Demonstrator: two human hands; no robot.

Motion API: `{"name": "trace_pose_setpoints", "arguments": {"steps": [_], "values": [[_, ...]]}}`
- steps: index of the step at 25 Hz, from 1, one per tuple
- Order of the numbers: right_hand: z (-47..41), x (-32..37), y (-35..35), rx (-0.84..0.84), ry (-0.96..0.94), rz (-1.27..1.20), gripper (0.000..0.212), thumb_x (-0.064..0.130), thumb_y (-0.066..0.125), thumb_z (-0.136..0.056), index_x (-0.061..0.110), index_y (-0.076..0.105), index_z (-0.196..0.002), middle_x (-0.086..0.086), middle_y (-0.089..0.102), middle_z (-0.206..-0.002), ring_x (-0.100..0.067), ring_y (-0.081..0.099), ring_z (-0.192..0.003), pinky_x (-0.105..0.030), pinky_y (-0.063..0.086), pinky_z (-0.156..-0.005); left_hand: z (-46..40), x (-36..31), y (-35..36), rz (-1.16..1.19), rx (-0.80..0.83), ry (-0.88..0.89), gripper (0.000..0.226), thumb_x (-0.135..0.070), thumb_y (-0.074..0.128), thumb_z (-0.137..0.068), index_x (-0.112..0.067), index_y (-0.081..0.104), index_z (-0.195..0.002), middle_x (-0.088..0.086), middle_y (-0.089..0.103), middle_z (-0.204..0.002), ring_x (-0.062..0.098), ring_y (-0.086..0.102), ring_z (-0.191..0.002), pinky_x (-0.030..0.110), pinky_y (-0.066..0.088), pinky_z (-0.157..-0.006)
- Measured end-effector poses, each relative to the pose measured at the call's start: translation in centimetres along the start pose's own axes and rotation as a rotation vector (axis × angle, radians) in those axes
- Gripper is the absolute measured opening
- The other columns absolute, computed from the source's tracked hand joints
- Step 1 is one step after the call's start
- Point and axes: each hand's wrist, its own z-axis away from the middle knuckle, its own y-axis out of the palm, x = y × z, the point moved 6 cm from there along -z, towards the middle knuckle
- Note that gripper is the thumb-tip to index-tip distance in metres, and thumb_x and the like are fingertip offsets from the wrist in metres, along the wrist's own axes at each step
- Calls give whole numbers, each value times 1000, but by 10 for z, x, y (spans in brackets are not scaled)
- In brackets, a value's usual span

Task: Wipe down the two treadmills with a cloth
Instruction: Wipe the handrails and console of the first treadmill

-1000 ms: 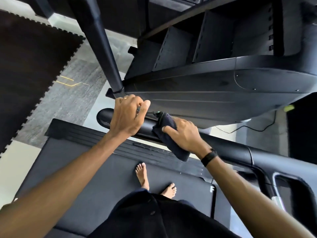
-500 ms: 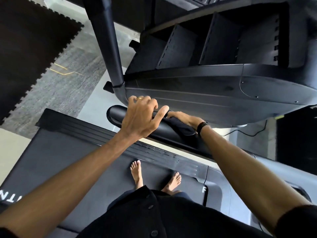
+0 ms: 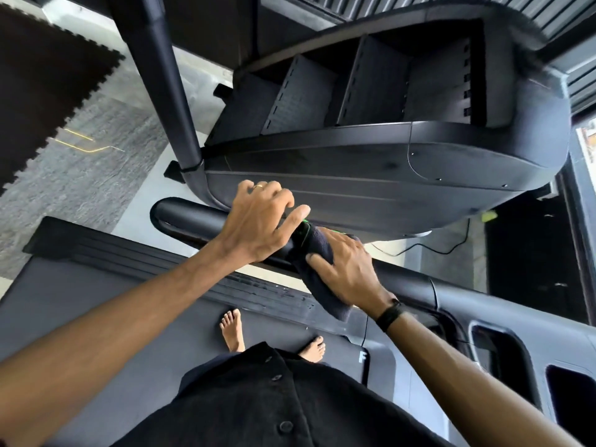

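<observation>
We are standing barefoot on the dark treadmill belt [image 3: 113, 317], which is resting on a pale floor [image 3: 138, 208]. Beside it, grey carpet [image 3: 64, 182] is meeting a black interlocking mat [image 3: 38, 75], and a black cable [image 3: 445, 250] is trailing across the floor.

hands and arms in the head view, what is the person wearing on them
Both forearms are bare, with no sleeves showing. The left hand has a thin gold ring on one finger. The right hand has a black band at the wrist; whether it has a face cannot be told.
</observation>
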Motion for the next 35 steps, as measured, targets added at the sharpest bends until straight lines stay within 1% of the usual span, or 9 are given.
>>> {"name": "trace_pose_setpoints", "arguments": {"steps": [2,6,12,16,19,24,28,31,35], "values": [[-26,-25,11,183,238,-58,49,60,37,-84,19,61,-97,-4,66,-96,-31,59,-92,-39,41,-79,-7,-18,13,-16,50,-26,53,-57,32,-95,-18,67,-89,-1,65,-91,20,60,-88,45,36,-93],[-61,-57,26,429,363,-243,63,58,29,-91,12,59,-122,-17,61,-130,-31,57,-112,-47,43,-101,-14,-46,36,-62,157,-22,60,-60,24,-94,-20,68,-89,-2,66,-93,20,60,-91,44,35,-94],[8,-49,-10,64,115,-55,47,52,42,-86,17,62,-110,-7,70,-108,-31,62,-101,-36,38,-79,-23,-66,38,217,118,-102,39,-52,29,-95,-32,38,-63,-13,47,-70,16,49,-77,39,35,-82],[70,-59,-32,-218,-99,54,59,48,50,-78,15,65,-125,-3,67,-127,-22,59,-119,-36,43,-102,-24,-84,48,230,110,-67,40,-46,35,-98,-33,32,-60,-14,42,-66,15,43,-73,37,33,-78],[46,-97,-36,-10,194,-8,44,52,46,-82,19,65,-105,-6,71,-110,-31,62,-106,-36,41,-82,-25,-99,57,245,123,-39,42,-47,34,-99,-32,30,-60,-13,41,-64,9,42,-67,37,31,-77],[6,-152,-29,364,538,-225,65,62,43,-87,14,58,-127,-13,58,-127,-36,53,-124,-43,42,-99,-35,-134,75,233,212,10,46,-56,26,-96,-29,31,-59,-10,42,-63,8,43,-66,36,29,-77],[42,-139,-45,133,378,-119,47,54,40,-91,15,61,-108,-14,67,-112,-37,60,-107,-38,36,-81,-42,-162,95,221,275,61,48,-61,18,-92,-28,34,-61,-11,44,-67,15,44,-73,35,27,-79],[87,-134,-62,-89,196,-12,52,55,36,-75,23,65,-105,1,70,-114,-22,59,-111,-34,34,-95,-44,-175,107,225,285,114,48,-60,20,-93,-27,33,-61,-10,43,-65,13,43,-69,36,28,-78],[114,-188,-81,-168,452,27,48,54,40,-73,27,69,-101,-1,71,-115,-22,59,-114,-32,33,-100,-52,-190,117,256,322,158,51,-60,20,-94,-25,32,-59,-9,42,-63,4,43,-65,43,38,-83]]}}
